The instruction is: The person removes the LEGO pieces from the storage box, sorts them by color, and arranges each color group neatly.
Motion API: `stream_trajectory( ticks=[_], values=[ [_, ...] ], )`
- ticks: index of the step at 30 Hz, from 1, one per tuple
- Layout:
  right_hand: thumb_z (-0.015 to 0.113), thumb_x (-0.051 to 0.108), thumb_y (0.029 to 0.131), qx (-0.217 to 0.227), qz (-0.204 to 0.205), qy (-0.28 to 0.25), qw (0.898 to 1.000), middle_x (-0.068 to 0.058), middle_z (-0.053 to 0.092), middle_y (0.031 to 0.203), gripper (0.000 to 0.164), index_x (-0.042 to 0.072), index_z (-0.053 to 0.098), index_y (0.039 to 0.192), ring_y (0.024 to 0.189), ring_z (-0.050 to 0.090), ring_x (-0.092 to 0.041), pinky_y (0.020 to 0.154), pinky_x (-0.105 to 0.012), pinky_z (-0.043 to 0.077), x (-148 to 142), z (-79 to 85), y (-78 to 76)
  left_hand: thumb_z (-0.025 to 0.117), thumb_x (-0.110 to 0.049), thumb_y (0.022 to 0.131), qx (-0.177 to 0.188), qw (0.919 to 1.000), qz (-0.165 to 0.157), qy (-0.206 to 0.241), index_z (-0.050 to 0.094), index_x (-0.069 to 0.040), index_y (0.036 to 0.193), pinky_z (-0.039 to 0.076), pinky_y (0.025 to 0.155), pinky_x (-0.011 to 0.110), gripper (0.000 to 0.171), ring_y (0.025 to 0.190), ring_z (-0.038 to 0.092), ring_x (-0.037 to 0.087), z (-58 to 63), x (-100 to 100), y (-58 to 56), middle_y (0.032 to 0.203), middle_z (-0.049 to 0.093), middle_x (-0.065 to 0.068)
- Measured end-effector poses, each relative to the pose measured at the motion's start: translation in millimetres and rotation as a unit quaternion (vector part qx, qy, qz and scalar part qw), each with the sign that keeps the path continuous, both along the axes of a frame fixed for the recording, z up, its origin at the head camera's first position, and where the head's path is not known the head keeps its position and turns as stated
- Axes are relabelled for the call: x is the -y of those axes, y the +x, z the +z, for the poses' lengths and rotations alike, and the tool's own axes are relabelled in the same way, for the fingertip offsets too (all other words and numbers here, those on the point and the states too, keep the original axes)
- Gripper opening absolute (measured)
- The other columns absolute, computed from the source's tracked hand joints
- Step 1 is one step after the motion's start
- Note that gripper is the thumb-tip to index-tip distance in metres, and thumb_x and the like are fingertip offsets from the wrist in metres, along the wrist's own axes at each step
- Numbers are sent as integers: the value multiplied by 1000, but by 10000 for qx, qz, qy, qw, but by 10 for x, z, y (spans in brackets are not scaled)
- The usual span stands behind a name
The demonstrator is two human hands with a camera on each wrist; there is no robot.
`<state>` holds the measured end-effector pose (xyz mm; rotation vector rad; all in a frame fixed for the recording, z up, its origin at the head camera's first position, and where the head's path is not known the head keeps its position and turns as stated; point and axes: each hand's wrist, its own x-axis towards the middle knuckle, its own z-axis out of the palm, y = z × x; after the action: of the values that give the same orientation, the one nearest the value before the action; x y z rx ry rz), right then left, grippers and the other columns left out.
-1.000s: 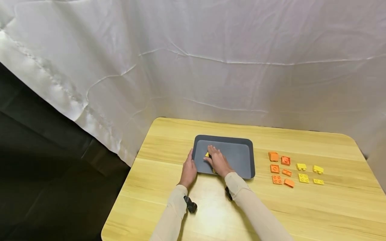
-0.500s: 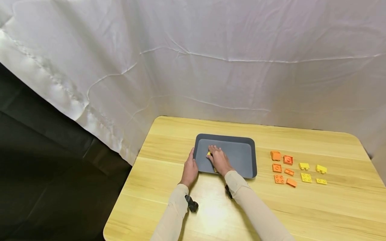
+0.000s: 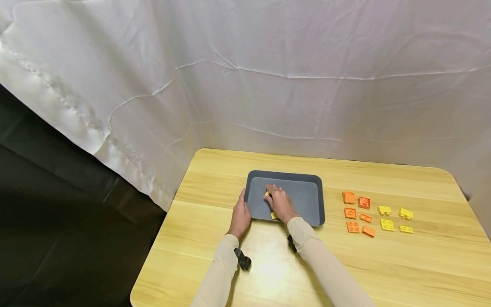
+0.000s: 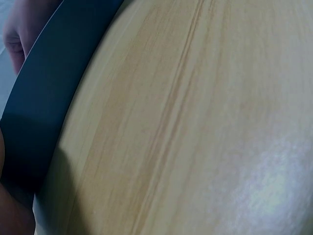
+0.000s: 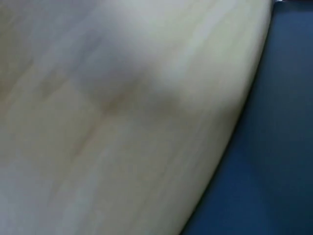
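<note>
A dark grey tray (image 3: 307, 200) lies on the wooden table, also seen as a dark wall (image 4: 54, 93) in the left wrist view. My left hand (image 3: 240, 215) rests along the tray's left wall near the front corner, fingers fairly straight. Inside the tray, my right hand (image 3: 281, 204) reaches over its left part, back of the hand up. A small yellow brick (image 3: 267, 194) shows between its thumb and fingers. Another yellow piece (image 3: 274, 215) peeks out beneath the palm near the front wall; the rest is hidden. In the right wrist view only table and the blurred tray (image 5: 264, 127) appear.
Several orange toy bricks (image 3: 350, 213) lie on the table (image 3: 422, 264) right of the tray. Beside them, farther right, are several yellow toy bricks (image 3: 387, 224). A pale curtain (image 3: 268, 106) hangs behind the table, and dark cloth (image 3: 69, 234) is at the left.
My right thumb has drawn in toward the fingers, and more of the yellow piece by the palm now shows. The left hand stays at the tray's side; the loose bricks have not moved.
</note>
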<state>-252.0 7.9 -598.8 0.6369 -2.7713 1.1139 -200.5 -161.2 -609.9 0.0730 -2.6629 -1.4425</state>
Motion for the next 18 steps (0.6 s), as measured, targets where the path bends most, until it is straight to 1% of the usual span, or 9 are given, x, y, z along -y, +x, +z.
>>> stream_trajectory(
  ticks=[6,12,15,18],
  values=[
    [69,10,100,8,-55,-79,10000,-30,58,142,46,-11,59,140,136,52,-43,120,-54,37,-50,42,1,35,4,108,-18,10000,9,-35,29,4,161,37,120,52,53,143,44,41,0,-13,3,158,42,27],
    [70,9,100,-153,-118,-266,9995,-30,59,140,45,-12,59,138,134,53,-45,118,-56,38,-127,147,36,36,6,107,-142,9999,-41,-40,29,6,160,36,120,55,53,142,44,44,-2,-10,4,157,42,29],
    [70,9,99,-216,-192,-295,9991,-30,59,139,44,-11,60,138,134,54,-45,118,-56,38,-170,190,49,37,6,107,-152,9999,-17,-42,30,6,160,37,119,56,53,141,45,45,-4,-4,5,155,43,30],
    [70,9,99,-235,-249,-261,9991,-30,59,139,45,-11,60,138,134,53,-45,118,-56,38,-214,198,50,38,5,108,-120,9999,27,-71,30,5,160,38,119,55,53,141,46,44,-17,0,6,155,44,30]
  ],
)
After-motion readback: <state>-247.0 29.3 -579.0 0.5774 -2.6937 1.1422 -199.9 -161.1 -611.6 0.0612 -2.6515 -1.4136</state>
